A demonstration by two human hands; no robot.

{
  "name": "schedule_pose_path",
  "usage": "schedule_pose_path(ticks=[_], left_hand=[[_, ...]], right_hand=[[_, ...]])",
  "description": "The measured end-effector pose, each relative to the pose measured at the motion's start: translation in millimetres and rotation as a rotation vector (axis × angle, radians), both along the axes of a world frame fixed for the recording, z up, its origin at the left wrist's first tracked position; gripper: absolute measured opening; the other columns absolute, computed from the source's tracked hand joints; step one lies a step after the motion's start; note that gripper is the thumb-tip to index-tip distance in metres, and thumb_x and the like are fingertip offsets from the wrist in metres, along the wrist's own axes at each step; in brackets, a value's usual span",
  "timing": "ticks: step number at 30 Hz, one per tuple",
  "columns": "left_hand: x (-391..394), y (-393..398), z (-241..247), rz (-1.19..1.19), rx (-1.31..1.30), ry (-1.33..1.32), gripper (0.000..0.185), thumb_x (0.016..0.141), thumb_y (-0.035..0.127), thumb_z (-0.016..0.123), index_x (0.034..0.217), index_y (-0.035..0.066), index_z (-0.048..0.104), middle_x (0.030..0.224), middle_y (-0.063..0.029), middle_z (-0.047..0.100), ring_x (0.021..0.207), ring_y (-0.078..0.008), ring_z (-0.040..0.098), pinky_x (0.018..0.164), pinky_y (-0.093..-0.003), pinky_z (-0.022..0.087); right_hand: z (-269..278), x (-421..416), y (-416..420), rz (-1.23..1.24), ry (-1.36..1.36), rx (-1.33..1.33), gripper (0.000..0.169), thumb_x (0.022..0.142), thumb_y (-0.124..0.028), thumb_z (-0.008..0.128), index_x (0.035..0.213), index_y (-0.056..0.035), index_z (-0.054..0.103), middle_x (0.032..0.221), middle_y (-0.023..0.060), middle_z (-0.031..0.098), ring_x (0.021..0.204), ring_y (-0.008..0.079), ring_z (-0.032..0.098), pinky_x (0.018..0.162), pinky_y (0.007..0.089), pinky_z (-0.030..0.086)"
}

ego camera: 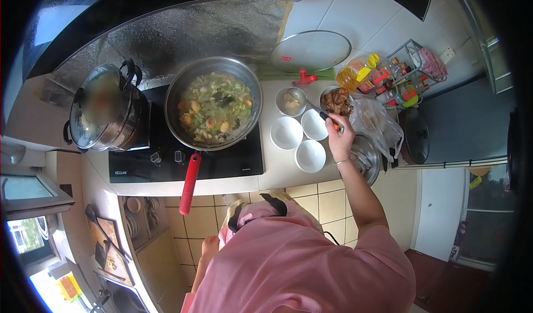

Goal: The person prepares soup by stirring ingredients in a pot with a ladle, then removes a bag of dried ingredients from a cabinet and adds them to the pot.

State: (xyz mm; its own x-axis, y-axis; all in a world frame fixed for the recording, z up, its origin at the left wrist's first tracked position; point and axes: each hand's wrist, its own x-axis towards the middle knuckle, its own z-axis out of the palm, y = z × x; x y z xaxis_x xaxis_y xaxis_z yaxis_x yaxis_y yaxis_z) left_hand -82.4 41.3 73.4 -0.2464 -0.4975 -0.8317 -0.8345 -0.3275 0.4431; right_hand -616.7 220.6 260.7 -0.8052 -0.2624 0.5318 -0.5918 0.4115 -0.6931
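Observation:
My right hand [339,134] is closed around the black handle of a metal ladle [323,115]. The ladle's head is at a small bowl [280,105] with broth and pieces of food; whether it rests inside or hovers above is hard to tell. Nearest to me on the counter are three white bowls [286,133] with nothing in them. A wide frying pan [191,144] with a red handle, full of soup with greens and yellowish pieces, sits on the black cooktop. Low by my side hangs my left hand [211,245], away from the counter, its fingers partly hidden.
A steamer pot [118,123] stands left of the pan. Behind the bowls, a glass lid [314,52] leans on the wall. To the right are a bowl of browned meat [336,101], a plastic bag [377,121], a steel basin [376,165], an oil bottle [349,79] and a condiment rack [410,73].

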Motion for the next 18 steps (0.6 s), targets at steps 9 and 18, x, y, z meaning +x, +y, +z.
schedule_pose_path(ticks=[9, 18], left_hand=[[14.7, 2.2, -28.3, -0.153, -0.073, -0.068, 0.026, 0.084, 0.021, 0.062, 0.102, 0.002, 0.067, 0.089, -0.0103, 0.070, 0.084, -0.0173, 0.066, 0.077, -0.0304, 0.051], [-16.4, -4.8, 11.0, 0.011, -0.007, 0.006, 0.021, 0.085, 0.017, 0.063, 0.099, 0.001, 0.066, 0.085, -0.0051, 0.068, 0.076, -0.0133, 0.063, 0.069, -0.0276, 0.051]], right_hand=[[24.2, 20.2, 7.9, 0.203, 0.281, 0.326, 0.025, 0.077, -0.005, 0.072, 0.101, -0.0055, 0.065, 0.096, 0.0125, 0.064, 0.087, 0.0311, 0.065, 0.071, 0.0373, 0.054], [45.3, 30.2, 5.5, 0.007, 0.055, -0.021, 0.018, 0.085, 0.002, 0.064, 0.102, 0.0021, 0.062, 0.097, 0.0111, 0.064, 0.085, 0.0205, 0.065, 0.075, 0.0310, 0.054]])
